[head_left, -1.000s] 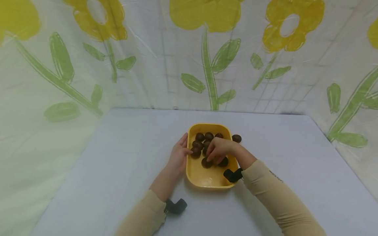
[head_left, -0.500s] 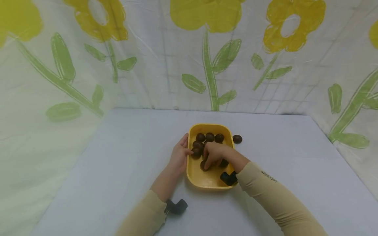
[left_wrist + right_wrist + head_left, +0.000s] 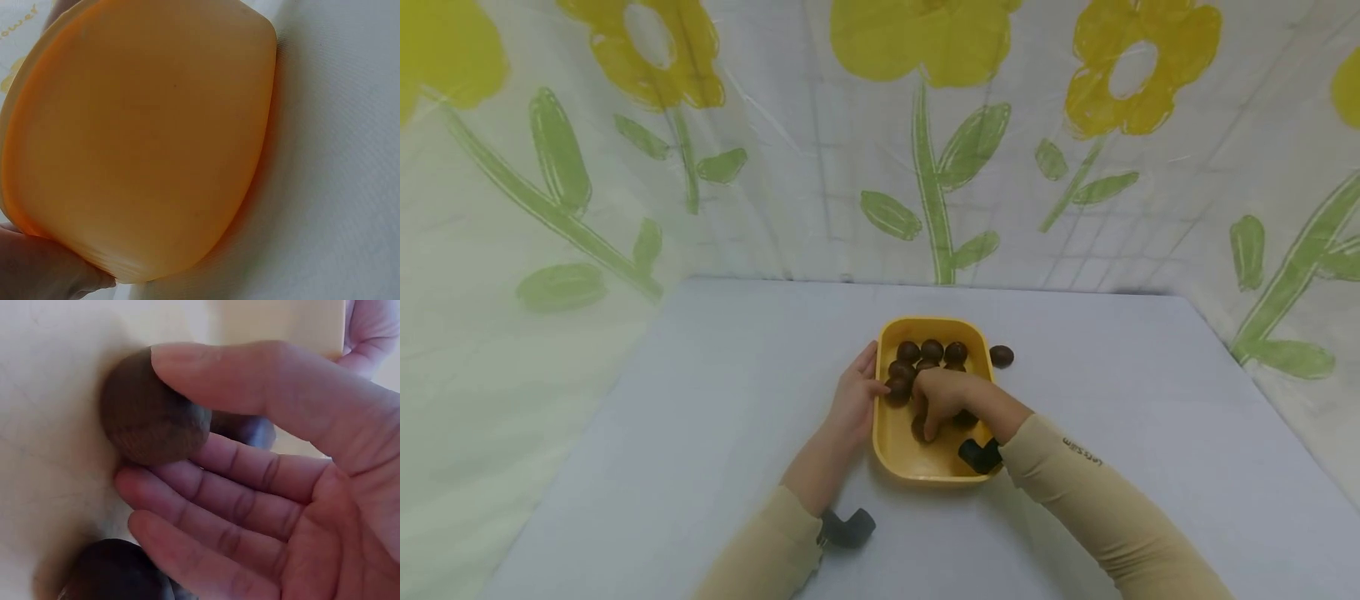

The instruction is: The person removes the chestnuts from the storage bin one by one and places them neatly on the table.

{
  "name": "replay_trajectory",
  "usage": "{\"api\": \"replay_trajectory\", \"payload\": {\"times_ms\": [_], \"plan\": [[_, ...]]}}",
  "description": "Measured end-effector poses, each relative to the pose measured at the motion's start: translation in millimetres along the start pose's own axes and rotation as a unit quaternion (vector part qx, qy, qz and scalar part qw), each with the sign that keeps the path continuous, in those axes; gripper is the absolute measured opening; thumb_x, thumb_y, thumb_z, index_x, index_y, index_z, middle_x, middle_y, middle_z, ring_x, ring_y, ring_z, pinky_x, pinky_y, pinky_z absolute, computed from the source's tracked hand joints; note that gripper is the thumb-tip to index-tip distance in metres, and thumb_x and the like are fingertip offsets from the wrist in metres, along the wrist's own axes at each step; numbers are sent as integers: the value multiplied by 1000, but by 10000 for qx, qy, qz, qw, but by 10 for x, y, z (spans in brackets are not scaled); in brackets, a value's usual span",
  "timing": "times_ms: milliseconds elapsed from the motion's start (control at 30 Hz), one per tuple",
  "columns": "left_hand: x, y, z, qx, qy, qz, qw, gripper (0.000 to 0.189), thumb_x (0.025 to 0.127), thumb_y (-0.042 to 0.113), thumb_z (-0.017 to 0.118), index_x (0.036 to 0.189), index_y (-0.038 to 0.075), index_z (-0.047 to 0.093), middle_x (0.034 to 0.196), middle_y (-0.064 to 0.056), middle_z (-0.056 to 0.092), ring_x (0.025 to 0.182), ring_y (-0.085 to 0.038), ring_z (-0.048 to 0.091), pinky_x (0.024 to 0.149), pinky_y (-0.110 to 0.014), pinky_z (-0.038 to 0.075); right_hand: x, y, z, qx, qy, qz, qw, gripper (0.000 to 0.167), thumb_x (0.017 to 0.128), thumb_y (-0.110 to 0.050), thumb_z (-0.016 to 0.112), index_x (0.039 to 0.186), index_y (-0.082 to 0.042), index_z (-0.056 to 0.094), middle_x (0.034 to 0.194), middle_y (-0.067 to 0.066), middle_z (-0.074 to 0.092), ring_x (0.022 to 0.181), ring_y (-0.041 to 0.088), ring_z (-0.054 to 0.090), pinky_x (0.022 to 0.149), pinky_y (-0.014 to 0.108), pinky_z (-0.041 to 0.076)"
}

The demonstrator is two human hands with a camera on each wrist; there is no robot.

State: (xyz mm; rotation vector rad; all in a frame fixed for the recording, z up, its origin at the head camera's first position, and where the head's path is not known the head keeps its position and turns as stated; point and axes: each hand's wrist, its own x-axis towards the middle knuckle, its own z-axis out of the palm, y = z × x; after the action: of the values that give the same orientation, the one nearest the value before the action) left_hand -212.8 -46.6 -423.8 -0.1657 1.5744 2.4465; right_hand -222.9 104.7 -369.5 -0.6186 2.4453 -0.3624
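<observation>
A yellow plastic tray [image 3: 917, 468] holds several dark brown round nuts that look like chestnuts [image 3: 932, 350]. My left hand [image 3: 852, 400] grips the tray's left side, its thumb over the rim and its fingers along the outer wall. In the left wrist view the tray wall [image 3: 144, 137] hides most of that hand. Inside the tray, my right hand [image 3: 946, 393] pinches one chestnut [image 3: 150, 415] between the thumb and fingertips, close to the tray floor. Another chestnut [image 3: 115, 572] lies below the little finger in the right wrist view.
One loose chestnut [image 3: 1002, 356] lies on the white table [image 3: 737, 375], just outside the tray's right rim. Behind the table hangs a curtain [image 3: 775, 167] printed with yellow flowers. A black wrist mount [image 3: 980, 456] on the right arm overhangs the tray.
My right hand has shifted left and toward the near end of the tray, and the pinched chestnut has come with it. The left hand and the tray stay put.
</observation>
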Motion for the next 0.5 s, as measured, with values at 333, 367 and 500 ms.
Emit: {"api": "replay_trajectory", "payload": {"times_ms": [333,367,500], "plan": [[-1,-3,-8,54,60,-85,9999,85,71,-22,37,148,11,24,156,-8,20,144,-22,15,118,-36,16,49,21,10,281,-318,-621,9972,26,68,-7,78,88,-12,63,84,-2,57,79,13,50,68,25,45],[1,-5,-8,40,71,-98,9999,85,71,-22,37,148,12,24,156,-8,20,144,-21,15,118,-36,16,54,26,13,366,-399,-703,9961,26,68,-6,77,89,-13,63,84,-3,57,79,13,50,69,25,44],[6,-11,-7,8,61,-93,9999,85,71,-22,36,148,12,24,155,-7,21,144,-21,16,117,-35,17,66,57,22,651,-618,-954,9914,26,70,-4,74,92,-14,65,86,-5,60,82,11,51,73,25,45]]}}
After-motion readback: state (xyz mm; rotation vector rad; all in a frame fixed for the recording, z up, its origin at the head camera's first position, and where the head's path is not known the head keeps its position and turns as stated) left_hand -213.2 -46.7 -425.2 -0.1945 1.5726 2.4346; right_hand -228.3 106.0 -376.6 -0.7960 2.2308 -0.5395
